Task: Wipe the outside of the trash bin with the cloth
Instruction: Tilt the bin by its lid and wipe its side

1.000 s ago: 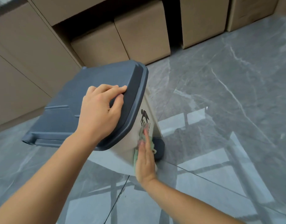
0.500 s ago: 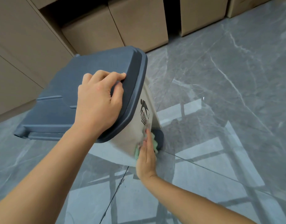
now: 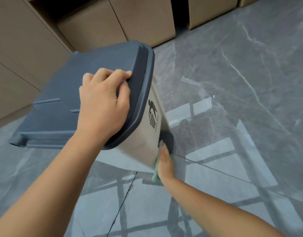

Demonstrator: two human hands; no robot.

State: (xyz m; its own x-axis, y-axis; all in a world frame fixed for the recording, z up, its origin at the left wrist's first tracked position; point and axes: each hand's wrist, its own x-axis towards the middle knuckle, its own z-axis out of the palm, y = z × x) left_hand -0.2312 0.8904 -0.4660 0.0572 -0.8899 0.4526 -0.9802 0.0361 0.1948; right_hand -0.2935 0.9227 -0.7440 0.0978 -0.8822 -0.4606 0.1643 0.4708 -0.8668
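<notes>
R hand [image 3: 165, 164] slid cloth [image 3: 155, 175] lower on bin [image 3: 143, 142].

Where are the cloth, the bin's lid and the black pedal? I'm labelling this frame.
cloth [image 3: 155, 175]: head view, green edge below the right palm.
lid [image 3: 61, 93]: head view, flat grey top.
pedal [image 3: 168, 140]: head view, dark rounded top.

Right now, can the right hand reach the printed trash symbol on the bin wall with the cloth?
Probably yes. The right hand presses the green cloth flat on the beige wall, low down, and the symbol sits higher on the same wall with nothing between. The left hand grips the lid edge, clear of that path.
</notes>
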